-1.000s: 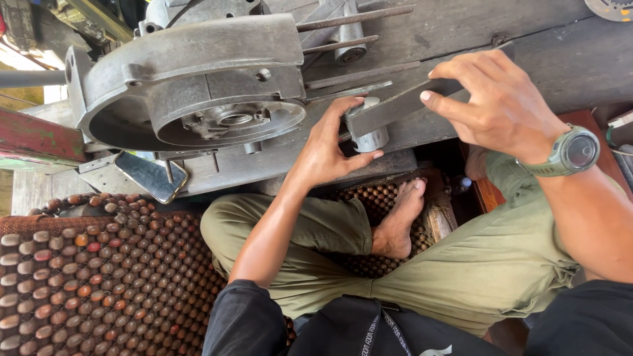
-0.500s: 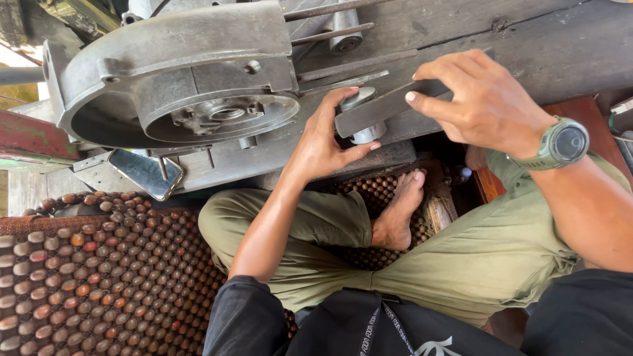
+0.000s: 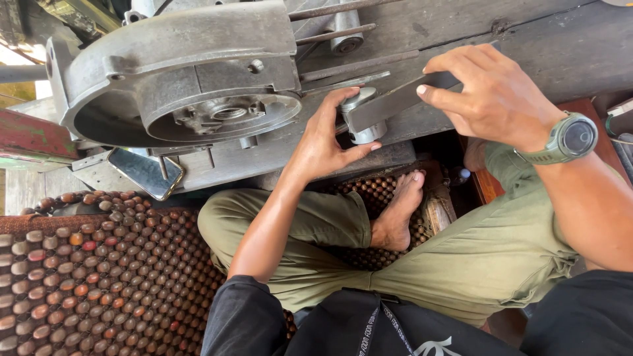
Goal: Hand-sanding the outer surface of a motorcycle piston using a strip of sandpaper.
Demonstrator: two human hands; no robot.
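Note:
A grey cast-metal engine case (image 3: 178, 72) with a round bearing opening lies on a worn wooden platform (image 3: 541, 46). My left hand (image 3: 326, 142) cups a small silver cylinder part (image 3: 364, 115) at the platform's front edge, thumb under it and fingers behind. My right hand (image 3: 491, 92) grips the far end of a flat dark metal bar (image 3: 395, 100) whose near end sits on that cylinder. A grey-green watch (image 3: 567, 138) is on my right wrist.
Long metal rods (image 3: 343, 29) stick out of the case to the right. A phone (image 3: 145, 173) lies at the platform edge. A wooden bead mat (image 3: 92, 270) covers the seat on the left. My crossed legs in olive trousers (image 3: 475, 257) and a bare foot (image 3: 399, 211) fill the middle.
The view has shifted so the case and hands sit lower and more to the right. Both hands keep their hold on the bar and cylinder, and the bar tilts slightly more.

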